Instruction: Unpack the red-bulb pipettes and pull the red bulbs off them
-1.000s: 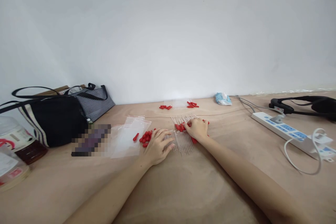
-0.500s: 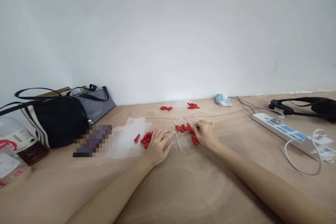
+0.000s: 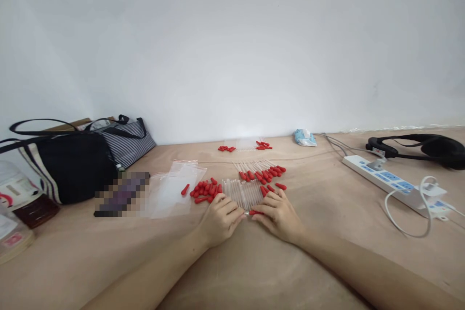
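Note:
My left hand [image 3: 220, 220] pinches one end of a thin glass dropper tube [image 3: 247, 213] near the front of the layout. From the right, my right hand [image 3: 281, 215] grips a red rubber bulb [image 3: 255, 212], its narrow end meeting the tube; fingers hide how far it is on. Just beyond both hands lies a row of bare glass tubes [image 3: 241, 194]. Behind that row are droppers with red bulbs [image 3: 271, 173], tips pointing away. A heap of loose red bulbs [image 3: 204, 189] sits beside my left hand, and a few more [image 3: 281, 186] lie by my right.
Clear zip bags [image 3: 170, 196] and a pixelated dark object [image 3: 125, 194] lie left, before a black bag [image 3: 78, 169] and plastic jars [image 3: 32, 203]. At right are a power strip [image 3: 388, 179] and black headset [image 3: 417, 145]. Farther back sit more red bulbs [image 3: 264, 145] and a blue packet [image 3: 305, 137].
My right hand has drawn back from the bulbs toward me with one red bulb. My left hand has moved nearer and now holds a glass tube against it.

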`<state>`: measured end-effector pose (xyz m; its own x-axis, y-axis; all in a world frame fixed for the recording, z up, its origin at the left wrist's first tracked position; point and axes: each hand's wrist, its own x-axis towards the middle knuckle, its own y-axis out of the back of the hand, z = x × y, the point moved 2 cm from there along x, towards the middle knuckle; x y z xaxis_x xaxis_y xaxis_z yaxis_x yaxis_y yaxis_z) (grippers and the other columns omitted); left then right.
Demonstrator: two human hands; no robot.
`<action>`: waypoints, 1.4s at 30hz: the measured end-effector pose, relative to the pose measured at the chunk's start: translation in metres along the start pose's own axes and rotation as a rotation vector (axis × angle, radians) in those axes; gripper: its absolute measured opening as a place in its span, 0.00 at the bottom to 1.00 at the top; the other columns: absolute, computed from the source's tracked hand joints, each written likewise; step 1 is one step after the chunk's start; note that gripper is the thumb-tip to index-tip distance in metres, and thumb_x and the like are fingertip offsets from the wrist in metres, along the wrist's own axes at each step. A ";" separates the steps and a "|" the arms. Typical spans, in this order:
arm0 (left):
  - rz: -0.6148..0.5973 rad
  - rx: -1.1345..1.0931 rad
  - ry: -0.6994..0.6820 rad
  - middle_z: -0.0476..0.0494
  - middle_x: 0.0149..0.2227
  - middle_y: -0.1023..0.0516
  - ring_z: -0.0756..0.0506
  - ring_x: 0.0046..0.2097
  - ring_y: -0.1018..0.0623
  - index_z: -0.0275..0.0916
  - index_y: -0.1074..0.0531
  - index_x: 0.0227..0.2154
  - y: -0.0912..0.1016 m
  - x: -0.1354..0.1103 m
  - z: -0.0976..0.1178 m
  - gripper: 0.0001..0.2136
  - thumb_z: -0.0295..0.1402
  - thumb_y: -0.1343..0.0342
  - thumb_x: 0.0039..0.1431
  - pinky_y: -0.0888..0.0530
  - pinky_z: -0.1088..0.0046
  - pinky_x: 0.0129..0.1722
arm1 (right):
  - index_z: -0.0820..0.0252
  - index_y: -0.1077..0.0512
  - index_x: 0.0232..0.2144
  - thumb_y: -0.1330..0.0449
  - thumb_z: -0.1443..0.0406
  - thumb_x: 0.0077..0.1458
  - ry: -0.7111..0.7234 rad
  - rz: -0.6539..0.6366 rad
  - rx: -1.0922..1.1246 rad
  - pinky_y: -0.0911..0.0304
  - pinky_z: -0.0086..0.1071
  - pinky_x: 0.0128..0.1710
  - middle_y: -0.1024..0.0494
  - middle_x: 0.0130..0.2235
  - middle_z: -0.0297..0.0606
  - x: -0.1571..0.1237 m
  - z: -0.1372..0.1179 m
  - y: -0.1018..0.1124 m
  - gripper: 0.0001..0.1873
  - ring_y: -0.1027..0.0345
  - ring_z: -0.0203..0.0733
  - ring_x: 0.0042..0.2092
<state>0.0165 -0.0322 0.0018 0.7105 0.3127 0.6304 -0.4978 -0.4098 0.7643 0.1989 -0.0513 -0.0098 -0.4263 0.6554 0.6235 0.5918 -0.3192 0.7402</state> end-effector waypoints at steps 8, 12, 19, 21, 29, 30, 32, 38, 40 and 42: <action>-0.020 -0.126 -0.023 0.50 0.21 0.32 0.51 0.26 0.35 0.36 0.32 0.25 0.006 -0.004 0.005 0.12 0.29 0.57 0.61 0.41 0.71 0.32 | 0.58 0.29 0.25 0.49 0.63 0.55 0.120 -0.008 0.044 0.55 0.38 0.38 0.31 0.21 0.32 -0.003 -0.005 0.002 0.11 0.43 0.36 0.30; -0.006 -0.142 -0.021 0.49 0.21 0.32 0.51 0.26 0.35 0.36 0.32 0.26 0.006 -0.005 0.004 0.11 0.28 0.57 0.61 0.40 0.71 0.31 | 0.59 0.33 0.22 0.49 0.64 0.52 0.140 0.013 0.048 0.53 0.38 0.39 0.33 0.20 0.31 -0.007 -0.002 0.004 0.10 0.43 0.35 0.29; 0.057 -0.062 0.318 0.46 0.28 0.30 0.50 0.30 0.31 0.36 0.31 0.37 0.012 -0.015 -0.021 0.10 0.28 0.58 0.60 0.34 0.74 0.33 | 0.58 0.30 0.28 0.50 0.61 0.55 -0.325 0.234 0.077 0.46 0.34 0.36 0.29 0.28 0.35 -0.006 0.047 0.015 0.11 0.37 0.36 0.30; 0.046 -0.039 0.382 0.45 0.32 0.32 0.50 0.32 0.30 0.36 0.34 0.44 0.008 -0.009 -0.025 0.13 0.25 0.59 0.59 0.32 0.75 0.34 | 0.59 0.30 0.33 0.50 0.61 0.54 -0.395 0.276 0.136 0.43 0.32 0.33 0.28 0.32 0.38 -0.001 0.058 0.013 0.11 0.35 0.38 0.33; -0.025 -0.027 0.474 0.46 0.31 0.32 0.49 0.31 0.29 0.36 0.32 0.30 -0.022 0.014 -0.034 0.11 0.19 0.56 0.50 0.31 0.74 0.31 | 0.59 0.33 0.23 0.49 0.63 0.50 -0.425 0.198 0.106 0.40 0.29 0.27 0.30 0.26 0.36 0.005 0.070 0.005 0.09 0.38 0.35 0.27; -0.033 -0.033 0.464 0.46 0.31 0.32 0.49 0.31 0.29 0.37 0.32 0.28 -0.024 0.014 -0.033 0.10 0.19 0.55 0.50 0.31 0.73 0.31 | 0.59 0.32 0.22 0.49 0.63 0.50 -0.415 0.179 0.097 0.40 0.30 0.28 0.30 0.27 0.36 0.005 0.070 0.005 0.10 0.37 0.36 0.27; -0.041 -0.054 0.438 0.45 0.31 0.31 0.48 0.32 0.29 0.36 0.31 0.29 -0.025 0.014 -0.030 0.06 0.23 0.53 0.52 0.30 0.72 0.32 | 0.59 0.30 0.23 0.50 0.62 0.51 -0.402 0.140 0.079 0.40 0.30 0.29 0.30 0.27 0.37 0.003 0.071 0.004 0.12 0.36 0.36 0.28; -0.049 -0.097 0.384 0.41 0.34 0.30 0.44 0.37 0.29 0.35 0.31 0.35 -0.013 0.009 -0.021 0.11 0.36 0.48 0.52 0.30 0.66 0.38 | 0.57 0.27 0.26 0.49 0.61 0.53 -0.404 0.141 -0.076 0.44 0.33 0.36 0.27 0.30 0.37 0.008 0.070 0.005 0.13 0.35 0.39 0.34; -0.059 -0.062 0.363 0.40 0.37 0.30 0.42 0.39 0.30 0.36 0.31 0.38 -0.007 0.006 -0.019 0.14 0.38 0.46 0.50 0.32 0.62 0.41 | 0.56 0.26 0.29 0.48 0.60 0.52 -0.408 0.130 -0.177 0.48 0.34 0.37 0.27 0.31 0.37 0.015 0.067 0.004 0.12 0.36 0.40 0.37; -0.079 -0.032 0.346 0.40 0.39 0.30 0.41 0.42 0.31 0.37 0.31 0.40 -0.002 0.002 -0.017 0.16 0.39 0.46 0.49 0.34 0.59 0.42 | 0.53 0.26 0.33 0.46 0.58 0.51 -0.405 0.083 -0.262 0.52 0.35 0.38 0.26 0.32 0.37 0.026 0.063 0.002 0.11 0.37 0.42 0.39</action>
<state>0.0104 -0.0162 0.0042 0.5397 0.6166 0.5732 -0.4671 -0.3471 0.8132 0.2319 0.0086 -0.0083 -0.0536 0.8176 0.5732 0.3980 -0.5090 0.7632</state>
